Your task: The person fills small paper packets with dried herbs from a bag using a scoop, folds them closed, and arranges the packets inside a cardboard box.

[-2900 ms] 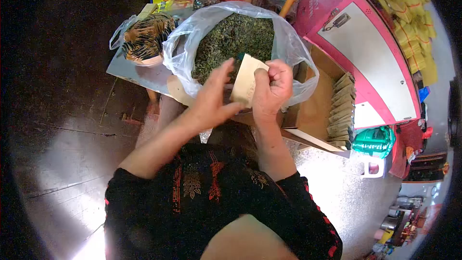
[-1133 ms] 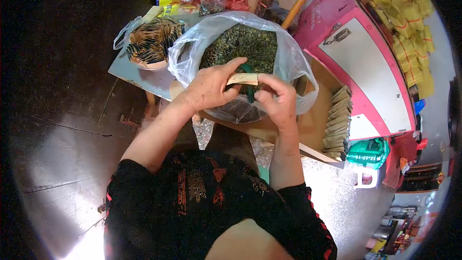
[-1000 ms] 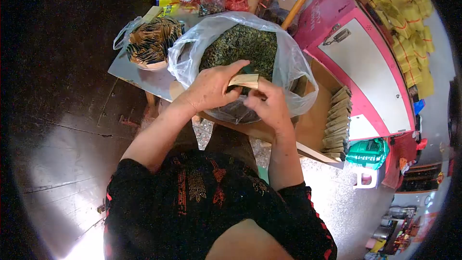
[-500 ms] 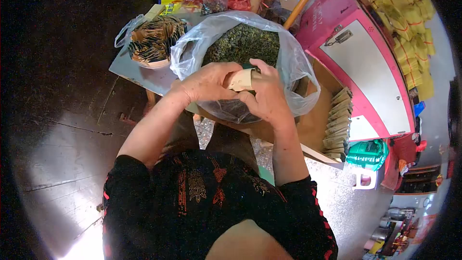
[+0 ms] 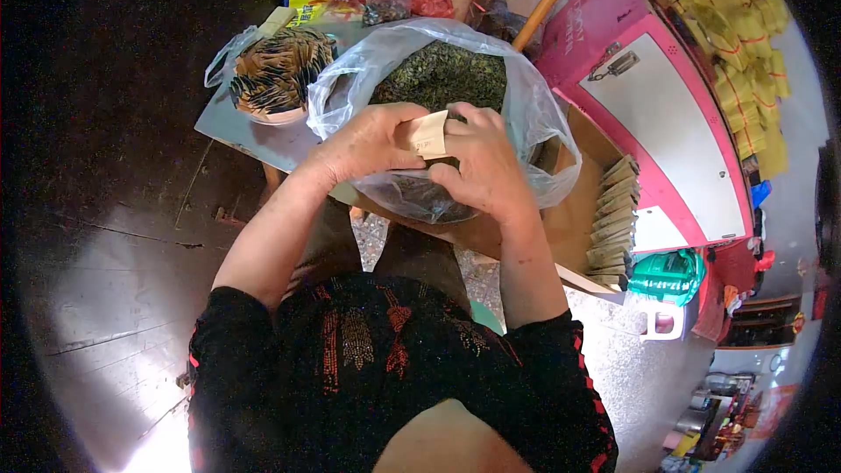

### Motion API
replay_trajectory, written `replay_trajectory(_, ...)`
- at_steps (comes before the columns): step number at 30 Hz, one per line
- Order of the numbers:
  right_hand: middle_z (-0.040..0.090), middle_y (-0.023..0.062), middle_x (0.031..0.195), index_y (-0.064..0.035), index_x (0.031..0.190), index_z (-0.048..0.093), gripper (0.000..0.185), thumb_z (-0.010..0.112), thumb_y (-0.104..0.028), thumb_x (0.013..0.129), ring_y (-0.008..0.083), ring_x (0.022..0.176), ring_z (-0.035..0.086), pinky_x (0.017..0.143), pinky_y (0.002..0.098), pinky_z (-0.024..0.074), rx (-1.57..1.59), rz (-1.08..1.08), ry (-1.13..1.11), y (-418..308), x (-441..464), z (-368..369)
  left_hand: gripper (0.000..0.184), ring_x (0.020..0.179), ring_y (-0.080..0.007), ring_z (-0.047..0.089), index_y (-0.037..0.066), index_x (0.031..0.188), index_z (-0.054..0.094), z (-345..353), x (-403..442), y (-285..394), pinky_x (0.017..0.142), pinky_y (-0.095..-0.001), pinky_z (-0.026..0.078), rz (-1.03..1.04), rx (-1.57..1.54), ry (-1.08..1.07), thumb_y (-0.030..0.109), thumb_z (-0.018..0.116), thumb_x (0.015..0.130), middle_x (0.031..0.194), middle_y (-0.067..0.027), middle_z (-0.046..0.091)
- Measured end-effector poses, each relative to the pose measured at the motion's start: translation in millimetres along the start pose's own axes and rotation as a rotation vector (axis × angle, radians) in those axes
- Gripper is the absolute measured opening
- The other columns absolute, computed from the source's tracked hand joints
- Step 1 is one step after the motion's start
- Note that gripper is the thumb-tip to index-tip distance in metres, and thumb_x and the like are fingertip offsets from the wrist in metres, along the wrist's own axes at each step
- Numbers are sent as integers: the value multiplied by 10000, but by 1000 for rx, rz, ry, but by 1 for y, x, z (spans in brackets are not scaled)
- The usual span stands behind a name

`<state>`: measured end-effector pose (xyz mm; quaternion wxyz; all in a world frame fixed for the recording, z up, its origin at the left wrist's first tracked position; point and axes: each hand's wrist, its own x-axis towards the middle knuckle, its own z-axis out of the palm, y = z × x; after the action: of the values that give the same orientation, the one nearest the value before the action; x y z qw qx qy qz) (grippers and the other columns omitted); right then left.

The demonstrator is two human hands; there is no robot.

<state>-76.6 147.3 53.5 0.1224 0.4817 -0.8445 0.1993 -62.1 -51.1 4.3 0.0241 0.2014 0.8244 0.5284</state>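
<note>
A small beige paper packet (image 5: 422, 135) with faint printed marks is held over an open clear plastic bag (image 5: 549, 109). My left hand (image 5: 378, 136) grips its left side, thumb below and fingers above. At the packet's right edge, my right hand (image 5: 482, 158) curls its fingers around that end, with the thumb low near the left thumb. Some of its fingertips are hidden by the packet. Dark green dried leaves (image 5: 447, 74) fill the bag just beyond my hands.
Left of the bag, a bowl (image 5: 279, 115) holds many upright brown packets (image 5: 285, 70) on a grey table (image 5: 219, 118). A cardboard box (image 5: 565, 241) to the right has a row of packets (image 5: 616, 223) along its side. A pink and white cabinet (image 5: 653, 114) stands beyond it.
The packet has shifted slightly left and tilted, showing more of its face. My right hand's fingers have moved back along its right edge, and the thumb has lowered away from it.
</note>
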Motion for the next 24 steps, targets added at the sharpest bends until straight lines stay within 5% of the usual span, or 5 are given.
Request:
replay_trajectory(4, 649, 96, 996, -66, 933, 667, 279, 621, -140, 668, 322, 1020, 553, 909, 411, 399, 176, 54, -133, 9, 4, -4, 572, 905, -100, 559, 24, 1221, 544, 4, -3, -5, 783, -270, 487, 19, -178, 58, 22, 756, 690, 1002, -28, 606)
replay_trajectory(11, 639, 131, 1060, 5, 945, 654, 275, 596, 2, 676, 241, 1023, 581, 911, 329, 426, 571, 150, 180, 20, -7, -7, 575, 900, -90, 552, 37, 1225, 551, 2, -5, -14, 805, -259, 474, -46, -198, 131, -4, 754, 688, 997, -15, 613)
replay_trajectory(16, 624, 145, 956, -17, 983, 656, 321, 550, 56, 689, 253, 950, 594, 831, 320, 454, 387, 393, 121, 45, -25, 8, 616, 957, -95, 559, 41, 1262, 524, -1, -6, -19, 855, -266, 468, -117, -202, 138, -8, 763, 697, 1058, -13, 603)
replay_trajectory(18, 595, 159, 872, -43, 981, 654, 321, 543, 56, 696, 308, 900, 593, 783, 348, 464, 85, 438, -80, 48, -28, 15, 617, 956, -98, 560, 44, 1267, 519, -1, -6, -19, 855, -267, 468, -125, -190, 145, -3, 763, 702, 1056, -19, 606)
replay_trajectory(24, 594, 142, 845, -102, 949, 659, 278, 566, -10, 704, 349, 882, 586, 735, 430, 470, 44, 205, -43, 57, -33, 45, 608, 929, -105, 564, 43, 1263, 516, -4, -5, -24, 841, -268, 470, -146, -158, 180, 1, 764, 709, 1016, -22, 616)
